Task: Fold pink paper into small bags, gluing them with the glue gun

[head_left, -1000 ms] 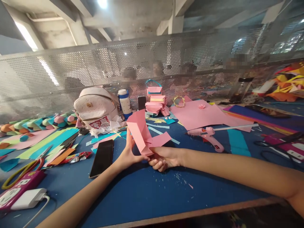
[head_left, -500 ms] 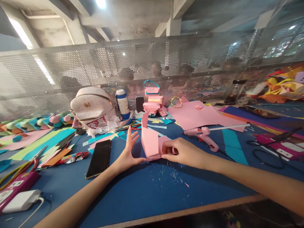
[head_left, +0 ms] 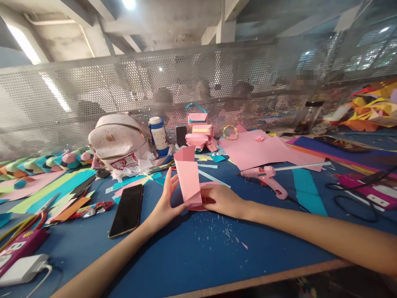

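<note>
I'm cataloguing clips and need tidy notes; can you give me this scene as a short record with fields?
surface: blue table
piece at hands: folded pink paper, one panel standing up
left hand: at the paper's left, fingers spread, thumb by its lower edge
right hand: at the paper's lower right, fingertips partly hidden
beside left forearm: black phone
beyond right forearm: pink glue gun
farther back: pale backpack, bottle

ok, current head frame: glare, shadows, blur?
Head view: the ceiling light is blown white; head view: soft shadows lie on the blue table beneath both forearms; head view: people behind the perforated screen are hazy, some pixelated; head view: the pink folded paper reads fairly clear.
</note>
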{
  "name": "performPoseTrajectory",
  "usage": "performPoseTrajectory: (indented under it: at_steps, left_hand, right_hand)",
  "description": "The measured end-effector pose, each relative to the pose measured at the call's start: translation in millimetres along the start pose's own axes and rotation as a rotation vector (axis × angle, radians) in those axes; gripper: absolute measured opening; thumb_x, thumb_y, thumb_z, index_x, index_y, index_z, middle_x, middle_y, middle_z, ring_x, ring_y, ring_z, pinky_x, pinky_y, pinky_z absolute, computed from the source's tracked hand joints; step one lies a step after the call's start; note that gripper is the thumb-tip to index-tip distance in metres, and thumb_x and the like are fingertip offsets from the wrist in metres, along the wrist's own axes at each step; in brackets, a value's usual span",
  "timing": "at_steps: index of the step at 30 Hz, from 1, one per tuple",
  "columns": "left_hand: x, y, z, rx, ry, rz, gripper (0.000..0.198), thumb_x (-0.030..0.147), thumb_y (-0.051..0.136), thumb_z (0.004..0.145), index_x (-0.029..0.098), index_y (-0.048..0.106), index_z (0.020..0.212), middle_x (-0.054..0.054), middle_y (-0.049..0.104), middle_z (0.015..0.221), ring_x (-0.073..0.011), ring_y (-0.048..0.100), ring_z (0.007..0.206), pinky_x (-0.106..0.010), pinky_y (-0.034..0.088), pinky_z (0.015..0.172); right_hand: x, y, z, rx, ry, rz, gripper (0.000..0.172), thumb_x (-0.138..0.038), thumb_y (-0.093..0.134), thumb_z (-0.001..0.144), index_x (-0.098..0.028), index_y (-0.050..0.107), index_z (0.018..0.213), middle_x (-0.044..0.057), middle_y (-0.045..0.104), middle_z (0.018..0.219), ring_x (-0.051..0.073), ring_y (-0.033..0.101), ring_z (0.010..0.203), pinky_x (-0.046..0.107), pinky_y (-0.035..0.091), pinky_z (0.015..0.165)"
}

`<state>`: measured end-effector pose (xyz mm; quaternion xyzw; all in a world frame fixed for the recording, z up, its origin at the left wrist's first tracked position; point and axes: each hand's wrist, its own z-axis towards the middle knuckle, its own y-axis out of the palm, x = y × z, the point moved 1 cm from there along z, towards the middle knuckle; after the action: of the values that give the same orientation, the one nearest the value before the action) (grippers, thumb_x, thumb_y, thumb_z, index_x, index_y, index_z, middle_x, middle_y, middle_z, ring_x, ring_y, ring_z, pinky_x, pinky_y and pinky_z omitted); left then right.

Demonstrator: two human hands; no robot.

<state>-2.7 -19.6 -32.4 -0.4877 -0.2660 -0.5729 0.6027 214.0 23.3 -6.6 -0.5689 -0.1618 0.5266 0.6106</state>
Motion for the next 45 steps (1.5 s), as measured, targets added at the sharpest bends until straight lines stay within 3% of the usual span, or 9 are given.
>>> performPoseTrajectory:
  at_steps: [3, 6, 9, 13, 19, 26, 31, 35, 45]
  left_hand:
    - [-1, -2.1, 0, 0.020, 0.014, 0.077, 0.102, 0.024, 0.069, 0.079, 0.034, -0.004, 0.150, -0.010, 0.033, 0.150, -0.0273, 0.035, 0.138, -0.049, 0.028, 0.114]
    - [-1, -3.7, 0, 0.037, 0.021, 0.235, 0.088, 0.024, 0.072, 0.076, 0.027, 0.017, 0.146, -0.009, 0.049, 0.131, -0.0243, 0.050, 0.121, -0.044, 0.038, 0.106]
    - [-1, -5.1, -1, 0.025, -0.025, 0.342, 0.058, 0.025, 0.072, 0.076, 0.022, 0.041, 0.125, -0.004, 0.057, 0.107, -0.0189, 0.058, 0.097, -0.037, 0.047, 0.090]
    - [0, -5.8, -1, -0.016, -0.039, 0.355, 0.035, 0.025, 0.070, 0.077, 0.021, 0.047, 0.103, 0.002, 0.058, 0.087, -0.0144, 0.056, 0.080, -0.030, 0.047, 0.078]
    - [-2, -4.6, -1, -0.015, -0.025, 0.354, 0.031, 0.021, 0.069, 0.077, 0.021, 0.047, 0.099, 0.004, 0.058, 0.081, -0.0129, 0.056, 0.074, -0.026, 0.045, 0.070]
    - [-1, -6.5, -1, -0.015, -0.016, 0.326, 0.026, 0.021, 0.070, 0.077, 0.021, 0.049, 0.092, 0.005, 0.059, 0.077, -0.0120, 0.057, 0.071, -0.024, 0.045, 0.068]
    - [2, -9.3, -2, -0.048, -0.047, 0.330, 0.016, 0.023, 0.067, 0.079, 0.020, 0.054, 0.087, 0.004, 0.062, 0.077, -0.0121, 0.058, 0.073, -0.024, 0.045, 0.070]
    - [4, -10.9, -2, -0.055, -0.098, 0.339, 0.010, 0.024, 0.063, 0.081, 0.020, 0.057, 0.089, 0.002, 0.065, 0.082, -0.0126, 0.061, 0.077, -0.025, 0.046, 0.074]
    - [7, -11.1, -1, -0.126, -0.073, 0.504, 0.015, 0.028, 0.057, 0.084, 0.019, 0.058, 0.072, 0.003, 0.057, 0.066, -0.0123, 0.049, 0.061, -0.025, 0.035, 0.059]
  right_hand:
    - [4, 7, -1, 0.042, -0.078, -0.051, 0.017, -0.027, 0.056, 0.091, -0.024, 0.071, 0.099, 0.004, 0.067, 0.103, 0.020, 0.062, 0.096, 0.031, 0.046, 0.081]
    - [8, 9, -1, 0.069, -0.196, -0.106, 0.020, -0.029, 0.052, 0.095, -0.023, 0.071, 0.096, 0.004, 0.068, 0.104, 0.019, 0.060, 0.099, 0.032, 0.045, 0.083]
    - [11, 8, 2, 0.027, -0.329, -0.167, 0.024, -0.026, 0.047, 0.097, -0.021, 0.070, 0.096, 0.003, 0.071, 0.101, 0.018, 0.060, 0.098, 0.034, 0.044, 0.085]
    - [13, 7, 3, -0.021, -0.388, -0.205, 0.030, -0.024, 0.041, 0.100, -0.020, 0.070, 0.097, 0.003, 0.071, 0.105, 0.017, 0.060, 0.100, 0.035, 0.042, 0.090]
    - [10, 8, -1, -0.027, -0.338, -0.237, 0.028, -0.040, 0.050, 0.095, -0.021, 0.071, 0.101, 0.005, 0.069, 0.106, 0.021, 0.060, 0.097, 0.035, 0.044, 0.082]
    - [0, 11, 2, 0.045, -0.035, 0.012, 0.021, -0.034, 0.056, 0.092, -0.023, 0.071, 0.102, 0.005, 0.070, 0.098, 0.020, 0.063, 0.092, 0.032, 0.047, 0.079]
    - [0, 17, 5, 0.058, 0.055, 0.146, 0.026, -0.036, 0.057, 0.089, -0.023, 0.068, 0.109, 0.006, 0.070, 0.105, 0.022, 0.063, 0.094, 0.031, 0.048, 0.078]
    - [2, 21, 6, 0.033, 0.140, 0.134, 0.023, -0.034, 0.055, 0.089, -0.020, 0.070, 0.099, 0.006, 0.071, 0.098, 0.020, 0.064, 0.085, 0.028, 0.046, 0.072]
    - [2, 15, 14, -0.085, 0.128, -0.019, 0.022, -0.028, 0.053, 0.089, -0.021, 0.070, 0.100, 0.005, 0.071, 0.102, 0.021, 0.064, 0.089, 0.029, 0.045, 0.075]
